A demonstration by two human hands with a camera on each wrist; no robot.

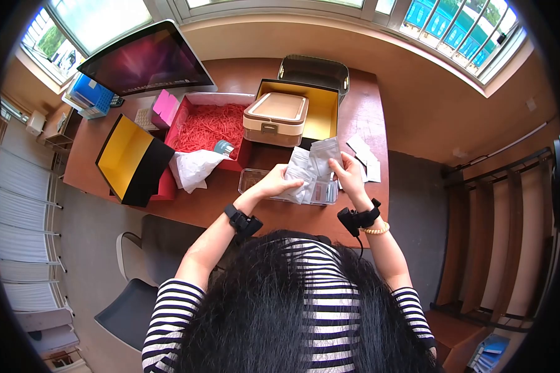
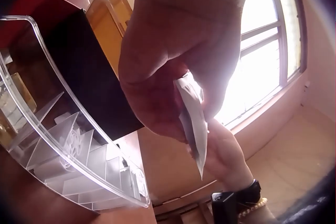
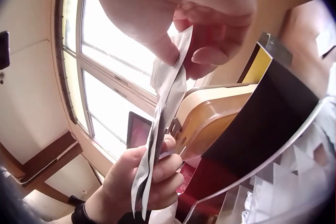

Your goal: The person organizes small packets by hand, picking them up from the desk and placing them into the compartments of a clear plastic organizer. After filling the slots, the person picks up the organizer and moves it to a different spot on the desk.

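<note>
Both hands are raised over a clear divided organizer box [image 1: 331, 198] near the table's front edge. My left hand [image 1: 280, 183] grips thin silvery-white flat packets [image 1: 298, 166], its thumb across their face. With thumb and fingers, my right hand [image 1: 351, 176] pinches the side of another silvery packet [image 1: 324, 152] beside them. Edge-on in the right wrist view, the packets [image 3: 170, 82] run from the right thumb down to the left fingers. White items stand between the dividers [image 2: 68, 145] of the organizer in the left wrist view.
Behind the hands, a beige lidded box [image 1: 274, 124] sits by a black box with yellow lining [image 1: 323, 112]. Leftward are a red box of shredded paper [image 1: 208, 124], white tissue [image 1: 196, 168], a black-and-yellow lid [image 1: 127, 158] and a monitor [image 1: 149, 59]. White packets [image 1: 364, 155] lie right.
</note>
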